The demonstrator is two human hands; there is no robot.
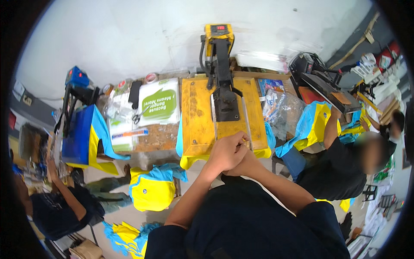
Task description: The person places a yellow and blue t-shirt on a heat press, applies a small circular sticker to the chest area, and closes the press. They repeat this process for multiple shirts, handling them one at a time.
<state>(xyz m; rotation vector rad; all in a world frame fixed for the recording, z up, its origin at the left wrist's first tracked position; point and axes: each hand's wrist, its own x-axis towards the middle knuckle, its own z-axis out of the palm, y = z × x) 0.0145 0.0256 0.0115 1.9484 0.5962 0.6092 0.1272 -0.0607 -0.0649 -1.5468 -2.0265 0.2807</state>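
Note:
A yellow heat press [197, 116] stands straight before me, its upper plate lowered over a yellow and light-blue garment [194, 161] whose edges stick out at the front and sides. Both my hands meet at the plate's front edge, by the press's metal handle [248, 129]. My left hand [226, 153] lies over my right hand [247, 162]. Whether either hand grips the handle or just the other hand cannot be made out. The fingers of my right hand are largely hidden.
Scissors [140, 116] lie on a printed plastic bag [158, 103] left of the press. A blue heat press [76, 136] stands far left, a black one [330, 92] right. Co-workers stand at both sides. Folded garments [153, 191] are stacked behind on the left; more lie on the floor.

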